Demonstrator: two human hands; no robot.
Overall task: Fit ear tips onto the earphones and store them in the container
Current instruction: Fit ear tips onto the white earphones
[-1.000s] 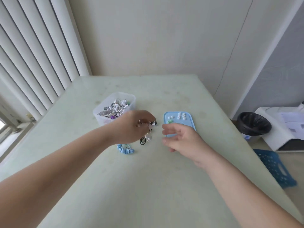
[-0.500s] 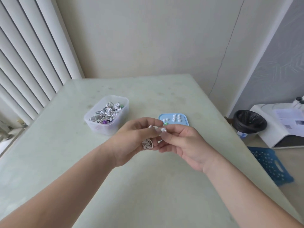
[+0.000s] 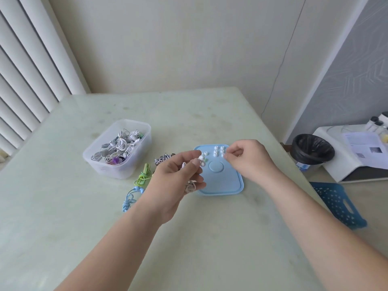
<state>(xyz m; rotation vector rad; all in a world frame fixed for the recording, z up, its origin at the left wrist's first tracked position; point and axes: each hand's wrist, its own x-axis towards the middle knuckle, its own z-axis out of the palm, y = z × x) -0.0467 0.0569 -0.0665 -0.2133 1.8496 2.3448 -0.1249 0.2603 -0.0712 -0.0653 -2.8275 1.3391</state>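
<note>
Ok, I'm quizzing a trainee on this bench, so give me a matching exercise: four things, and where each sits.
1 white earphones
2 ear tips
3 green earphones
4 black bin

A on the blue lid
B beside the clear container on the table
C in the left hand
D past the table's right edge

Pairs: 1-C, 2-A, 3-B, 4-D.

hands: two, left hand and right hand;
tubs: one clear tub, earphones inside too tangled to count;
lids: one blue lid;
loose earphones: three on the table, green bundle, blue bundle, stripey bundle;
earphones in hand: one white set;
ear tips: roughly six white, one green;
bins: one bin;
baskets: one blue basket
</note>
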